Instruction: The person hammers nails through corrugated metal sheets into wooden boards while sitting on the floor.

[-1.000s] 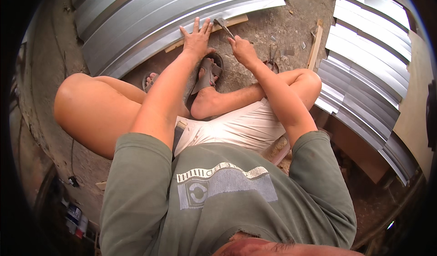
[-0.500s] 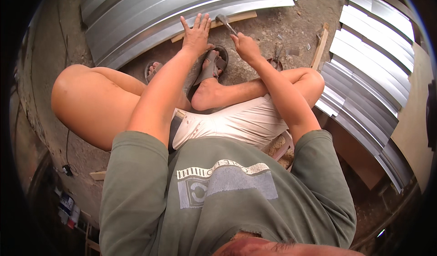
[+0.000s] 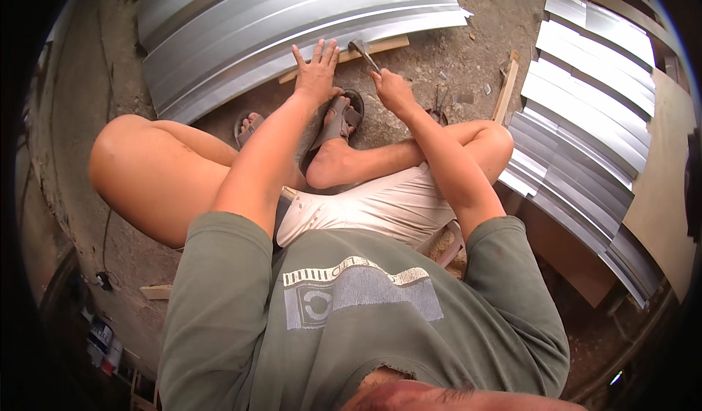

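Note:
A ribbed sheet of silvery metal (image 3: 292, 27) lies across the ground in front of my feet. My left hand (image 3: 316, 77) rests at its near edge, fingers spread, holding nothing. Closed round the handle of a hammer (image 3: 371, 59) is my right hand (image 3: 395, 91), a little to the right. The hammer's head is at the sheet's near edge, over a wooden strip (image 3: 391, 44) that shows from under the metal. Whether the head touches the sheet I cannot tell.
Several ribbed metal pieces (image 3: 585, 111) lie stacked at the right, beside a tan board (image 3: 662, 170). A short wooden stick (image 3: 506, 87) lies on the rough ground left of them. My sandalled foot (image 3: 338, 122) is just below my hands. A dark cable runs along the left.
The view has shifted slightly, so the sheet and both hands appear a little lower. My left hand stays spread at the edge, and the right still grips the hammer.

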{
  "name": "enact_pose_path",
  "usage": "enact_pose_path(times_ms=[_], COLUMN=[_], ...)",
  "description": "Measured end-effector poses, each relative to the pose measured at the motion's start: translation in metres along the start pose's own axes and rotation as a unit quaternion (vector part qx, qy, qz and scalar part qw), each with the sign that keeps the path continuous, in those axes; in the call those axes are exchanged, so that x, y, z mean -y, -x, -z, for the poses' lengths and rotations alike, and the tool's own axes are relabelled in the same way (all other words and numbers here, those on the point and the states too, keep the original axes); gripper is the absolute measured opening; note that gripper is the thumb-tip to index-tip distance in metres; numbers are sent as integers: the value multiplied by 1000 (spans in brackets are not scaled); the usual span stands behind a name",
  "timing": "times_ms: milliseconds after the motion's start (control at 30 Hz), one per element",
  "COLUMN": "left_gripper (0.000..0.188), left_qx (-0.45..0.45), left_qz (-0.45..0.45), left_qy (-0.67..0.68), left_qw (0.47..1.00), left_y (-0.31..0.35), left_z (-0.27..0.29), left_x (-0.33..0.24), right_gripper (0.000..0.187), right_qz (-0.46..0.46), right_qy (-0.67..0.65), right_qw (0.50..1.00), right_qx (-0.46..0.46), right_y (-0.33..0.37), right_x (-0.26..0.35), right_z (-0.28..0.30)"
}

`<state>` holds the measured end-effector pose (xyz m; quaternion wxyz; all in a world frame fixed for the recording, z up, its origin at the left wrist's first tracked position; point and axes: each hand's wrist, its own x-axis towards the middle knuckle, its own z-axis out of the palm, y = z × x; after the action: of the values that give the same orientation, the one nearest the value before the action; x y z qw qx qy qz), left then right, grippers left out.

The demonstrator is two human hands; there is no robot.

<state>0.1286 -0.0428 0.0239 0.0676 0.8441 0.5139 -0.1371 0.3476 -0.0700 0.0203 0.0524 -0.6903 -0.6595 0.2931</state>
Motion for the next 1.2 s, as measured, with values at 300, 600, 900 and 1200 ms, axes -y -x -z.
enact_pose_path(times_ms=[300,600,900,1200], left_gripper=[107,109,101,114], left_qx=[44,48,65,66], left_qz=[31,36,87,69], left_qy=[33,19,53,13], left_qw=[998,998,993,995], left_y=[18,25,23,30], left_z=[-8,-7,-1,-4], left_x=[16,18,19,15], right_gripper=[50,50,53,52], right_qz=[30,38,18,35], right_qy=[-60,-48,4,8], right_qw=[998,998,999,999], right_qx=[9,26,26,41], right_y=[-3,4,-5,-2], right_x=[17,40,14,26], right_z=[3,9,-8,-9])
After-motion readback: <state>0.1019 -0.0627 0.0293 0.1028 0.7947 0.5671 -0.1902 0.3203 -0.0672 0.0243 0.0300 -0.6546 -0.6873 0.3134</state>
